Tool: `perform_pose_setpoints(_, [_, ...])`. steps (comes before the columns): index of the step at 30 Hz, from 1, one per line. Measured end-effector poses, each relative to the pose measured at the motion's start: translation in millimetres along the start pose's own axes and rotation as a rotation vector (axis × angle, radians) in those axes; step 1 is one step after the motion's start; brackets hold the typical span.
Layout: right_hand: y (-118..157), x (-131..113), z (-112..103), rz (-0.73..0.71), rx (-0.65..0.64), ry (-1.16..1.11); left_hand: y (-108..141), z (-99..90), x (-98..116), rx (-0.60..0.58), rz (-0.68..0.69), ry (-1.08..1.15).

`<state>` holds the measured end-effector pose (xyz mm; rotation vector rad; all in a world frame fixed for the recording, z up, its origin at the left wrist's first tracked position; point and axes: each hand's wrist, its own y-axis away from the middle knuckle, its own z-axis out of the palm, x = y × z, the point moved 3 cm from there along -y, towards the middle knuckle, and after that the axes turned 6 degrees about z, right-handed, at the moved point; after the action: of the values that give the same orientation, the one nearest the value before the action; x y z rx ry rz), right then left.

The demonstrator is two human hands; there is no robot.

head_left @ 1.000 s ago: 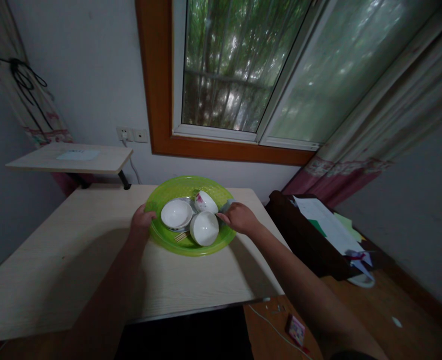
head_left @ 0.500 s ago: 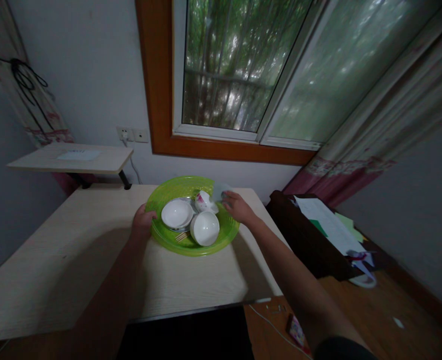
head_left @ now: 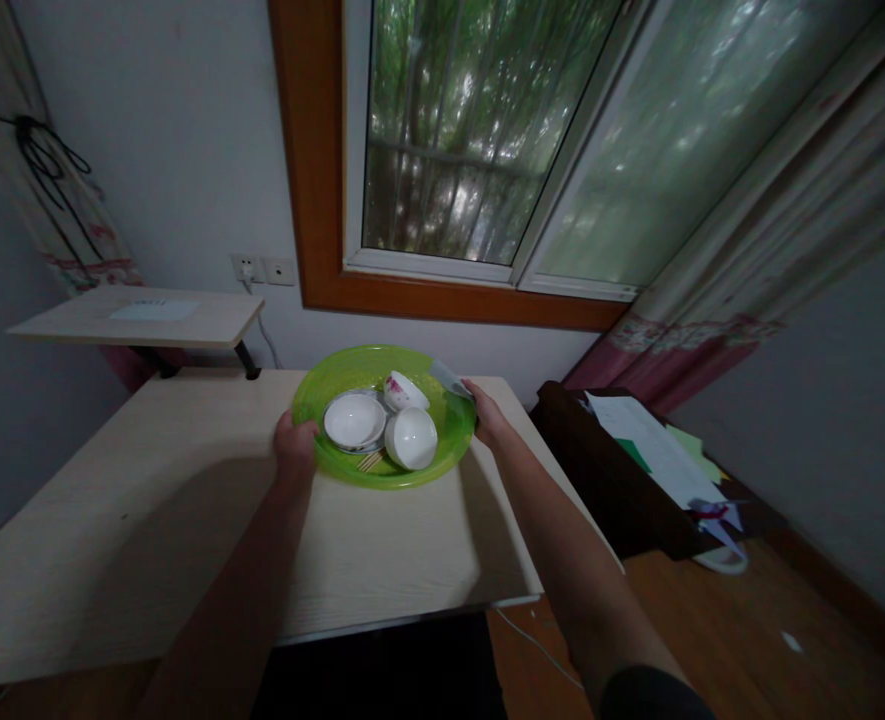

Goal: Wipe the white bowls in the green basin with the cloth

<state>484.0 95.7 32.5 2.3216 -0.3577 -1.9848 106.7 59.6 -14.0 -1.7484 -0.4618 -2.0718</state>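
A round green plastic basin (head_left: 449, 440) is above the light wooden table. My left hand (head_left: 295, 445) grips its left rim, thumb over the edge. My right hand (head_left: 485, 412) is closed on the right rim, beside a pale grey sheet-like piece (head_left: 449, 378) lying over the edge; its kind is unclear. Inside the basin, a white bowl (head_left: 353, 420) sits on a patterned plate (head_left: 379, 398). Another white bowl (head_left: 412, 440) is tilted with its opening toward me. Behind it leans a flowered bowl (head_left: 404, 391). Short chopsticks (head_left: 371, 461) lie near the front, partly hidden.
The wooden table (head_left: 382, 560) extends left to a raised shelf (head_left: 142, 318) with a paper label. Behind are a wall socket (head_left: 247, 268) and a window (head_left: 479, 150). To the right, a dark brown cabinet (head_left: 599, 480) holds papers (head_left: 652, 445). A white cable (head_left: 539, 650) lies on the floor.
My right hand has moved from inside the basin to its right rim, and the pale sheet now lies over that edge. The basin's near edge appears slightly farther from me.
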Motion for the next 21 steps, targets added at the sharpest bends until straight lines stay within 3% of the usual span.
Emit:
perform_pose_setpoints(5, [16, 11, 6, 0.094, -0.159, -0.104, 5, 6.2, 0, 0.098, -0.049, 0.077])
perform_pose_setpoints(11, [33, 37, 10, 0.235, -0.114, -0.655, 5, 10.9, -2, 0.161, -0.026, 0.124])
perform_pose_setpoints(17, [37, 52, 11, 0.257, -0.143, -0.823, 0, 7.2, -4, 0.135, -0.036, 0.064])
perform_pose_setpoints(21, [30, 50, 14, 0.209, -0.086, -0.879, 1, 7.2, 0, 0.104, -0.060, 0.052])
